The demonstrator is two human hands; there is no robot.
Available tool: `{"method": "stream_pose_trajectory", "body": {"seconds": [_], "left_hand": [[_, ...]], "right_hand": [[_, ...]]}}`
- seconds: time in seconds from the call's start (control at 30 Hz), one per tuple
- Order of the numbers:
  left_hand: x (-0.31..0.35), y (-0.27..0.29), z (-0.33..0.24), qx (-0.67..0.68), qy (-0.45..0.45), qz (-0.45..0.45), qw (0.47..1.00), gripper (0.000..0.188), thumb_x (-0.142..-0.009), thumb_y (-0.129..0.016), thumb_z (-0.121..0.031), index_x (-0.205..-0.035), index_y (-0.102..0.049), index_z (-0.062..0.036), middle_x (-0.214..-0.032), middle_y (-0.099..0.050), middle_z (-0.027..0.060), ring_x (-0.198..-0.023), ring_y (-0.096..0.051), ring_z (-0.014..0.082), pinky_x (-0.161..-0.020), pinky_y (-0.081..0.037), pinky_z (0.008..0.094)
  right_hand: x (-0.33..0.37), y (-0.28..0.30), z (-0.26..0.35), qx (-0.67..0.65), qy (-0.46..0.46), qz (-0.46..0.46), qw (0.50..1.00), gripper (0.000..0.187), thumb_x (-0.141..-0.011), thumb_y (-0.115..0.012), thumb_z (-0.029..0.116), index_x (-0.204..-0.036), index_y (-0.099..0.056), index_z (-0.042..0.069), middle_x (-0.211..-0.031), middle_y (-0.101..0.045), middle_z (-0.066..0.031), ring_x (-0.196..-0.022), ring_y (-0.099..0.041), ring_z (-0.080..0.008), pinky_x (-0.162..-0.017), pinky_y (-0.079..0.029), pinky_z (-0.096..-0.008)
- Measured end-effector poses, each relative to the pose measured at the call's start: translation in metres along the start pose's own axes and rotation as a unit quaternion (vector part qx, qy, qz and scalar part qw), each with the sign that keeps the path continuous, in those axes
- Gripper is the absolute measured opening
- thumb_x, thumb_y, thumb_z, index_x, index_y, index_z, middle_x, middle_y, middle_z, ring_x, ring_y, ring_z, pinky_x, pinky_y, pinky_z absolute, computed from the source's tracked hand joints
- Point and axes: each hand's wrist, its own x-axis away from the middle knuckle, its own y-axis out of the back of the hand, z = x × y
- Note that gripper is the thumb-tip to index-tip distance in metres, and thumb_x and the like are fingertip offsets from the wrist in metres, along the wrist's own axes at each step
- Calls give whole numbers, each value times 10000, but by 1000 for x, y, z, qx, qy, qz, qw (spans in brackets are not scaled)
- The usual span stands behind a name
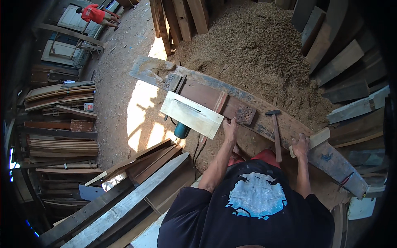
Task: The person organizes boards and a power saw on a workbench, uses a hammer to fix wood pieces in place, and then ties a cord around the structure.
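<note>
A pale slotted board lies across the left part of a long wooden plank bench, with a dark blade showing in its slot. Beneath its near edge hangs a teal power tool body. My left hand is closed at the board's right end; some of its fingers are hidden. Farther right, my right hand is closed over a short pale piece of wood, pressed to the bench top. Between my hands a hammer lies with its handle toward me.
Perforated bricks sit on the bench. Behind it spreads a heap of sawdust. Planks are stacked at left, others lean at right, and long boards lie near my left side. A person in red is far off.
</note>
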Motion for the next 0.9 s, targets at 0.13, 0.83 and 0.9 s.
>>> {"method": "stream_pose_trajectory", "body": {"seconds": [0.13,0.83,0.9], "left_hand": [[-9,7,13,-39,-15,7,999,300,-919,-612,-137,-1148,-453,-27,-799,-496,-23,-629,-466,53,-501,-388,208],[-3,14,1,-188,-49,3,981,476,-890,-644,-253,-1196,-481,74,-1079,-613,202,-981,-595,271,-865,-458,372],[2,14,-2,-193,-58,17,979,525,-903,-627,-212,-1296,-450,86,-1201,-613,178,-1067,-588,218,-916,-450,316]], "right_hand": [[-5,-9,-8,11,0,-16,1000,555,-883,-667,325,-1369,-495,116,-1397,-438,-253,-1283,-447,-464,-1064,-383,-530],[-25,-30,10,59,38,-17,997,598,-852,-697,303,-1355,-507,42,-1370,-467,-294,-1304,-426,-462,-1087,-349,-531],[-27,-34,15,51,40,-25,998,587,-849,-699,305,-1338,-519,35,-1358,-476,-298,-1290,-442,-460,-1074,-368,-525]]}}
